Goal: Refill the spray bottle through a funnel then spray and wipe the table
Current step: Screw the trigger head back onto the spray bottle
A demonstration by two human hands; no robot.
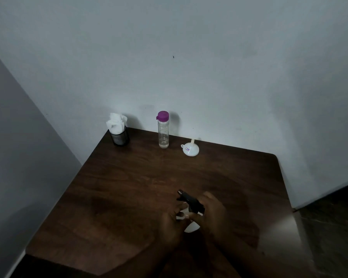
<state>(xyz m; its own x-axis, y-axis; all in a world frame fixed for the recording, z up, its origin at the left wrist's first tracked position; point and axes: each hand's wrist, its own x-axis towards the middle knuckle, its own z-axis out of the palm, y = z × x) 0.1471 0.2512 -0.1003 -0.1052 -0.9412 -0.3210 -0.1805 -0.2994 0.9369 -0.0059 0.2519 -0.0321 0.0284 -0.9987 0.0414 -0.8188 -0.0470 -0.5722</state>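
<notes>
Both hands meet low over the near part of the table, forearms coming in from the bottom edge and converging. The left hand (172,221) has its fingers curled round the pale neck and shoulder of the spray bottle (190,200), gripping it from the left. The right hand (214,214) closes on the bottle from the other side, its fingers arched over the back of the black trigger head and its thumb tucked in below. Both hands are blurred, so the finer lie of the fingers cannot be told. The nozzle points away from the person and to the left, and a little of the bottle's white body shows between the wrists.

The dark wooden table (129,187) stretches away to a pale wall (189,57). By the far edge a white funnel (191,149) rests with its spout towards the wall. Near it on the left stands an upright clear water bottle (163,133) with a purple cap. In the far left corner sits a black mesh holder (120,138) stuffed with white tissues (117,122).
</notes>
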